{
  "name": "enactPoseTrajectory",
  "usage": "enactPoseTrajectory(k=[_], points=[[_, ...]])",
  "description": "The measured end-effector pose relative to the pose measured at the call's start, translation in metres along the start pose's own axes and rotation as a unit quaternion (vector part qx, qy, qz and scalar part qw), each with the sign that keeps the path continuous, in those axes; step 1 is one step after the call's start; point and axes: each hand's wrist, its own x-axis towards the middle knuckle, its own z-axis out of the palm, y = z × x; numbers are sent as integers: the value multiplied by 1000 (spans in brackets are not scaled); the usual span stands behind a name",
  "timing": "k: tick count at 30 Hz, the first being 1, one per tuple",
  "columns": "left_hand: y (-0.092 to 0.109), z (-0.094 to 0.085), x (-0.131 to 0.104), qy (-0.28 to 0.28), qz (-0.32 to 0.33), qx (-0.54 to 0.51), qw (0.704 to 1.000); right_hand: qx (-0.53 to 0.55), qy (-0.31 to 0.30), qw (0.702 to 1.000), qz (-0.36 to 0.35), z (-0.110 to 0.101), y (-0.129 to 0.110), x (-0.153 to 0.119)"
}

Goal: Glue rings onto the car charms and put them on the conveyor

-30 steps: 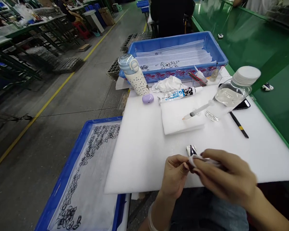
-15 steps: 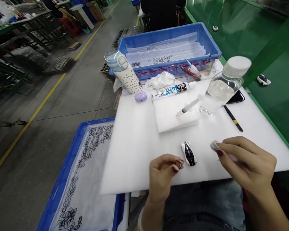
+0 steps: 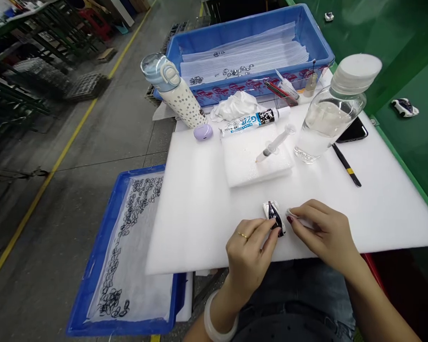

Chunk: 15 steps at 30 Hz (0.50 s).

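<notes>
A small white-and-black toy car (image 3: 272,210) lies on the white foam-topped table, close to its front edge. My left hand (image 3: 251,249) reaches over the near end of the car, thumb and fingers closed about it and partly covering it. Just right of the car is my right hand (image 3: 324,235), pinching a small wad of white cloth or tissue (image 3: 291,213) between thumb and fingertips. Beyond both hands, a syringe (image 3: 274,145) rests on a white foam block (image 3: 240,166), with a glue tube (image 3: 248,122) along the block's far side.
A clear bottle of liquid (image 3: 323,126) stands at right, near tweezers (image 3: 346,165) and a phone (image 3: 355,130). A dotted flask (image 3: 181,102), purple case (image 3: 203,132) and crumpled tissue (image 3: 237,105) are at the back. Blue trays (image 3: 119,327) hold black rings; another car (image 3: 404,108) sits right.
My left hand has moved onto the toy car, its fingers now at the near end. My right hand has come left with the white wad, closer to the car. The view has tilted down.
</notes>
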Motion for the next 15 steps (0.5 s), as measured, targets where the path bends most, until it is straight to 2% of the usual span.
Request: enactPoseTrajectory(k=[8,11,15], points=[[-3,2,-4,-23,0,0,1000,-29,-80,995,42,3,1,0],[-5,-2,-3,-33,-50,-20,998,-41,-92,994,46,2,1,0],[-9,-6,0,-77,-120,-63,988,-41,-116,992,42,-2,0,3]])
